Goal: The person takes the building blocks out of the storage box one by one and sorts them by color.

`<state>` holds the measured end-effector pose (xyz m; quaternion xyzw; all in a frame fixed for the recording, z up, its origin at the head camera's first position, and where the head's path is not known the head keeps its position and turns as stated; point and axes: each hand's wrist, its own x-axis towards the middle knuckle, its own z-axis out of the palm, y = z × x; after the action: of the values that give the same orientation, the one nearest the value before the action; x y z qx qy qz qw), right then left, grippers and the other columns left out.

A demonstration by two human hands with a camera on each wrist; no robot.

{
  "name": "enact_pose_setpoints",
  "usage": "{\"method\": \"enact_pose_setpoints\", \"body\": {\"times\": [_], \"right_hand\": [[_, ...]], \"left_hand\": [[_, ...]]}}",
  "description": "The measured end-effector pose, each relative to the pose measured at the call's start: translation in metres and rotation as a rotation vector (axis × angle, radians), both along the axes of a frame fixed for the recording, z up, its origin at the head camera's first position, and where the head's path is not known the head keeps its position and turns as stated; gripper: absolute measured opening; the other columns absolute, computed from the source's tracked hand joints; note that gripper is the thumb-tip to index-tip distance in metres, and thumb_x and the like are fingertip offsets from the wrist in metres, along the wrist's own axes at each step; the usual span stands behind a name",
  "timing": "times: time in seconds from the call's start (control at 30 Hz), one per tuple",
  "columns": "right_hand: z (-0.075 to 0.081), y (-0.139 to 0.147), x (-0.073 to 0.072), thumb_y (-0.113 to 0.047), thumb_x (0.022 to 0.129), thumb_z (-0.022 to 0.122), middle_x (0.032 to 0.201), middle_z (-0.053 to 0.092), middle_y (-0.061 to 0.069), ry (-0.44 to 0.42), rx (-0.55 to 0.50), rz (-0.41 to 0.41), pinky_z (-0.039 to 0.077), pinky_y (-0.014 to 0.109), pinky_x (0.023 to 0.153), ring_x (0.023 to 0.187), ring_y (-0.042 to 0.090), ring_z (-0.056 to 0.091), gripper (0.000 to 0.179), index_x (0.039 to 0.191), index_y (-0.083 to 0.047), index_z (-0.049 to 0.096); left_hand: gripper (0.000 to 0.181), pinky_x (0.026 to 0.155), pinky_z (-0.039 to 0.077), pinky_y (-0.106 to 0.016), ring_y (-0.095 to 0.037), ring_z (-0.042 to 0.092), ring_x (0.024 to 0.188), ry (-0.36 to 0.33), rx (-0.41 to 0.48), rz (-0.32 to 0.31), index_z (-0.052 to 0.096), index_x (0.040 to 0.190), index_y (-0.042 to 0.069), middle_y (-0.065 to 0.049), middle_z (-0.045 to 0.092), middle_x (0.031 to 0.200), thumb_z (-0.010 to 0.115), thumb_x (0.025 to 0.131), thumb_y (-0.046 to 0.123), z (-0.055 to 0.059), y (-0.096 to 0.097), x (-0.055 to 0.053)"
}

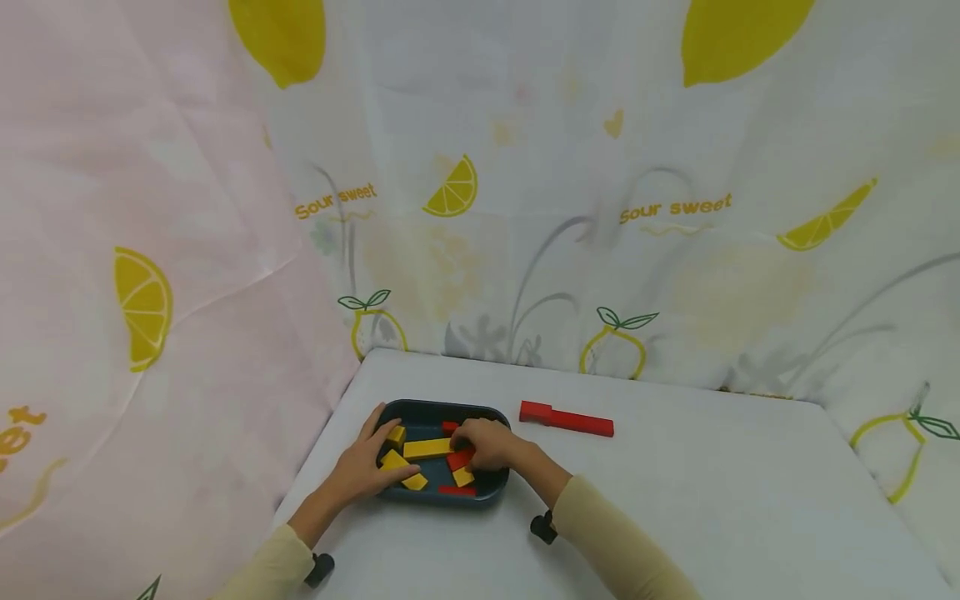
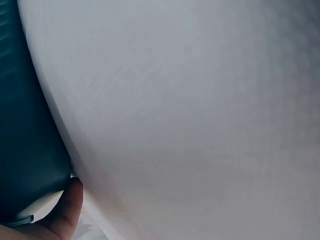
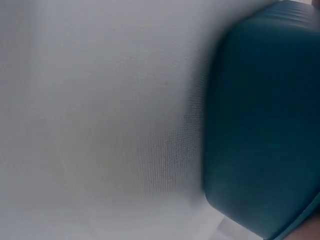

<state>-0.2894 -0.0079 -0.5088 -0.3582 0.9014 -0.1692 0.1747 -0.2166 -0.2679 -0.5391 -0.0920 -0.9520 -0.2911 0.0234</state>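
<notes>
Blocks (image 1: 427, 449), yellow and red, lie loose in the dark tray (image 1: 437, 472); I judge the work partway, with these left to handle. Red pieces (image 1: 573, 421) rest end to end on the table (image 1: 712, 483), right of the tray. Right hand (image 1: 491, 444) reaches inside, fingers bent over a red block (image 1: 460, 459); I cannot confirm a grip. Left hand (image 1: 360, 471) spreads relaxed fingers across the left rim. Patterned cloth (image 1: 525, 250) hangs behind; both hands hide some contents and crowd access.
</notes>
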Motion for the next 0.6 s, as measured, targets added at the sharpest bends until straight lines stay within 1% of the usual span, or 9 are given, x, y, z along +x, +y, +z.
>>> {"method": "enact_pose_setpoints", "body": {"times": [0.07, 0.13, 0.2, 0.27, 0.33, 0.47, 0.6], "right_hand": [[-0.002, -0.002, 0.001, -0.015, 0.086, 0.075, 0.119, 0.065, -0.006, 0.011, 0.023, -0.008, 0.047, 0.037, 0.100, 0.104, 0.010, 0.055, 0.033, 0.118, -0.022, 0.070], [-0.003, -0.003, 0.002, -0.010, 0.087, 0.073, 0.120, 0.065, -0.007, 0.015, 0.037, -0.015, 0.046, 0.039, 0.102, 0.103, 0.011, 0.055, 0.035, 0.120, -0.023, 0.070], [-0.004, -0.002, 0.004, -0.007, 0.085, 0.072, 0.120, 0.066, -0.007, 0.033, 0.053, -0.020, 0.045, 0.041, 0.103, 0.103, 0.011, 0.055, 0.039, 0.121, -0.024, 0.069], [-0.004, -0.001, 0.005, -0.007, 0.084, 0.073, 0.119, 0.067, -0.007, 0.069, 0.070, -0.024, 0.046, 0.041, 0.101, 0.101, 0.011, 0.056, 0.041, 0.121, -0.024, 0.068], [-0.006, 0.000, 0.006, -0.008, 0.083, 0.075, 0.115, 0.068, -0.008, 0.119, 0.087, -0.030, 0.048, 0.038, 0.097, 0.098, 0.011, 0.057, 0.040, 0.119, -0.023, 0.068], [-0.011, -0.002, 0.008, -0.016, 0.083, 0.078, 0.100, 0.068, -0.008, 0.187, 0.085, -0.048, 0.050, 0.031, 0.085, 0.087, 0.010, 0.055, 0.032, 0.114, -0.020, 0.069], [-0.012, -0.005, 0.012, -0.023, 0.083, 0.079, 0.095, 0.067, -0.008, 0.224, 0.086, -0.046, 0.049, 0.027, 0.079, 0.082, 0.009, 0.053, 0.032, 0.113, -0.017, 0.070]], "left_hand": [[0.094, 0.096, 0.048, -0.061, -0.041, 0.053, 0.127, -0.004, -0.010, -0.003, 0.042, 0.150, 0.015, -0.010, 0.012, 0.166, 0.072, 0.077, 0.066, 0.000, -0.001, 0.000], [0.094, 0.096, 0.048, -0.061, -0.041, 0.053, 0.127, -0.012, -0.014, -0.003, 0.042, 0.150, 0.015, -0.010, 0.011, 0.167, 0.071, 0.078, 0.066, 0.000, -0.001, -0.001], [0.094, 0.096, 0.048, -0.061, -0.040, 0.053, 0.127, -0.016, -0.019, -0.004, 0.041, 0.150, 0.015, -0.010, 0.011, 0.167, 0.071, 0.078, 0.067, 0.000, 0.000, -0.002], [0.093, 0.096, 0.048, -0.061, -0.040, 0.053, 0.127, -0.013, -0.011, -0.005, 0.042, 0.150, 0.016, -0.010, 0.011, 0.167, 0.071, 0.077, 0.067, 0.000, 0.001, -0.003], [0.093, 0.096, 0.048, -0.061, -0.040, 0.053, 0.127, -0.010, -0.005, -0.015, 0.042, 0.150, 0.016, -0.010, 0.012, 0.166, 0.071, 0.078, 0.067, -0.001, 0.002, -0.004], [0.092, 0.096, 0.048, -0.061, -0.040, 0.053, 0.126, -0.002, -0.014, -0.014, 0.042, 0.150, 0.015, -0.011, 0.012, 0.166, 0.071, 0.078, 0.066, -0.001, 0.002, -0.004], [0.092, 0.095, 0.048, -0.061, -0.041, 0.054, 0.125, 0.008, -0.027, 0.000, 0.044, 0.149, 0.013, -0.012, 0.014, 0.166, 0.072, 0.078, 0.064, 0.000, 0.000, 0.001]]}}
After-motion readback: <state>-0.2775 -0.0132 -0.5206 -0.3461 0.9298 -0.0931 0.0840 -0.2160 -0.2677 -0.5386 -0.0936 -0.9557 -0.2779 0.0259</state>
